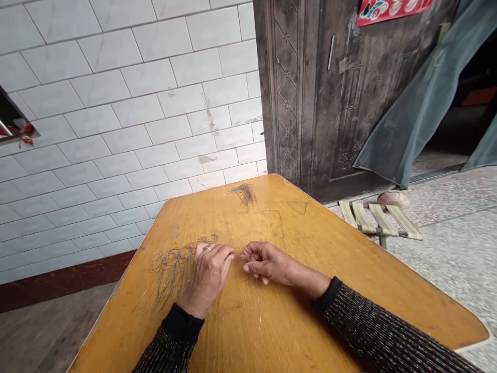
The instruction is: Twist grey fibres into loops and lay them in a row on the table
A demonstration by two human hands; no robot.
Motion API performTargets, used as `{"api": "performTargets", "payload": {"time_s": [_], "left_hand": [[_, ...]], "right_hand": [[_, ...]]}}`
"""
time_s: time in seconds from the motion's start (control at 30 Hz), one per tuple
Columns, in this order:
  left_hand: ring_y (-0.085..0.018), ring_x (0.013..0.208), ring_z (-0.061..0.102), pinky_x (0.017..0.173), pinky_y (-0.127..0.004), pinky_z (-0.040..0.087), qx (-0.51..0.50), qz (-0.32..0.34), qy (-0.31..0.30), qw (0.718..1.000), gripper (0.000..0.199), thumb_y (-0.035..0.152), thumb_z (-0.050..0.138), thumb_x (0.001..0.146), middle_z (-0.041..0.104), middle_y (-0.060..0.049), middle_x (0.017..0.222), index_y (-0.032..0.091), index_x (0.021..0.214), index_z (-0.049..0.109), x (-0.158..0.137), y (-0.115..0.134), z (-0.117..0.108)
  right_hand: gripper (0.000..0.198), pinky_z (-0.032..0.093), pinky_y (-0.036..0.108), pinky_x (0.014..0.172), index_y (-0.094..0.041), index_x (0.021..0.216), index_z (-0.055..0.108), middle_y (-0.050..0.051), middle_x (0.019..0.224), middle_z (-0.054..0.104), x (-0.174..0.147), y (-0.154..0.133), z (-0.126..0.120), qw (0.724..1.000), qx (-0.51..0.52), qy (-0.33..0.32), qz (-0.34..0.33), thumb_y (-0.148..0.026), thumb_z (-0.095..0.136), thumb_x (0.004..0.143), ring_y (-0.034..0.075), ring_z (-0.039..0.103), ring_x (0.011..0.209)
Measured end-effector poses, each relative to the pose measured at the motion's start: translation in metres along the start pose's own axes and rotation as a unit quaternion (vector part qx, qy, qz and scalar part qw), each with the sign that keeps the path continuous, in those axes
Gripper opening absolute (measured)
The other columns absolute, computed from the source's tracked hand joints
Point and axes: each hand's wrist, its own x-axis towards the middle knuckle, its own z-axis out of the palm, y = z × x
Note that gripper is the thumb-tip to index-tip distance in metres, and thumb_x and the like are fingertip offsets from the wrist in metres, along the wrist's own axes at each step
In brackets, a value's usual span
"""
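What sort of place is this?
Probably a home's entrance area, possibly a porch: a tiled wall, a dark panelled door with a curtain beside it, and a low strap stool near the table.

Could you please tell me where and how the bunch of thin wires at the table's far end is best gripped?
I would pinch the bunch of thin wires at its dense, curved middle, coming from above: it lies low on the table, and its loose ends splay leftward and toward the person.
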Motion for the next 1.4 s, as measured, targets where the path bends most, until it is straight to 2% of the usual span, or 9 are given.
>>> {"api": "performTargets", "payload": {"time_s": [0.17,0.27,0.4,0.57,0.67,0.77,0.97,1.2,1.4], "left_hand": [[-0.017,0.068,0.057,0.071,-0.034,0.033,0.012,0.009,-0.027,1.0,0.016,0.014,0.044,0.085,0.066,0.0,0.073,0.021,0.083,0.059,-0.001,0.006,0.002],[-0.017,0.067,0.058,0.07,-0.034,0.034,0.017,0.001,-0.004,1.0,0.015,0.015,0.044,0.085,0.066,-0.002,0.072,0.019,0.083,0.058,-0.002,0.005,0.004],[-0.017,0.064,0.058,0.069,-0.034,0.035,0.029,-0.003,0.026,0.999,0.015,0.016,0.043,0.085,0.066,-0.003,0.07,0.018,0.081,0.057,-0.002,0.002,0.006],[-0.017,0.065,0.057,0.069,-0.034,0.036,0.027,0.007,0.033,0.999,0.016,0.015,0.041,0.086,0.066,-0.003,0.072,0.018,0.081,0.056,-0.004,0.003,0.008],[-0.017,0.065,0.057,0.068,-0.033,0.037,0.021,0.018,0.033,0.999,0.018,0.012,0.04,0.085,0.065,-0.004,0.071,0.017,0.08,0.056,-0.004,0.005,0.012],[-0.017,0.064,0.056,0.066,-0.033,0.038,0.015,0.025,0.032,0.999,0.02,0.012,0.038,0.085,0.064,-0.004,0.068,0.017,0.077,0.056,-0.004,0.008,0.016],[-0.017,0.063,0.057,0.067,-0.032,0.039,-0.002,0.015,0.029,0.999,0.02,0.011,0.038,0.084,0.065,-0.003,0.068,0.018,0.078,0.056,-0.003,0.007,0.018],[-0.017,0.066,0.057,0.07,-0.033,0.039,-0.009,0.017,0.03,0.999,0.017,0.013,0.041,0.084,0.065,-0.004,0.071,0.017,0.08,0.057,-0.003,0.007,0.014],[-0.018,0.066,0.057,0.067,-0.032,0.039,-0.009,-0.012,0.014,1.0,0.017,0.012,0.042,0.083,0.066,-0.004,0.071,0.017,0.078,0.058,-0.005,0.012,0.019]], "right_hand": [[0.013,0.03,0.016,0.036,-0.016,0.083,0.047,-0.009,0.052,0.048,-0.003,-0.007,0.007,1.0,-0.016,0.002,-0.003,-0.014,0.054,0.073,0.004,0.041,0.034],[0.003,0.032,0.016,0.037,-0.016,0.078,0.047,-0.007,0.052,0.049,-0.006,-0.011,0.009,1.0,-0.027,0.015,0.0,-0.017,0.05,0.077,0.004,0.041,0.034],[0.015,0.034,0.018,0.042,-0.016,0.067,0.046,-0.005,0.051,0.048,-0.009,-0.013,0.011,0.993,-0.109,0.023,-0.032,-0.018,0.042,0.081,0.005,0.041,0.036],[0.014,0.033,0.021,0.054,-0.015,0.072,0.058,0.001,0.057,0.056,-0.009,-0.012,0.016,0.936,-0.338,0.065,-0.077,-0.013,0.046,0.077,0.01,0.048,0.052],[0.017,0.03,0.024,0.054,-0.015,0.08,0.063,0.008,0.069,0.063,-0.007,-0.01,0.021,0.9,-0.43,0.055,-0.05,-0.018,0.046,0.079,0.016,0.054,0.061],[0.019,0.026,0.026,0.052,-0.014,0.081,0.064,0.012,0.072,0.064,-0.005,-0.007,0.025,0.881,-0.472,0.036,-0.015,-0.024,0.048,0.079,0.019,0.055,0.063],[0.02,0.026,0.025,0.053,-0.015,0.074,0.063,0.009,0.069,0.063,-0.006,-0.003,0.022,0.906,-0.42,0.045,-0.038,-0.028,0.049,0.079,0.016,0.052,0.061],[0.012,0.033,0.019,0.053,-0.014,0.07,0.058,-0.003,0.047,0.052,-0.006,-0.011,0.017,0.966,-0.236,0.101,-0.036,-0.012,0.047,0.076,0.008,0.046,0.047],[0.016,0.032,0.018,0.05,-0.014,0.059,0.055,-0.004,0.043,0.049,-0.004,-0.005,0.021,0.953,-0.27,0.131,-0.046,-0.007,0.049,0.071,0.007,0.043,0.042]]}}
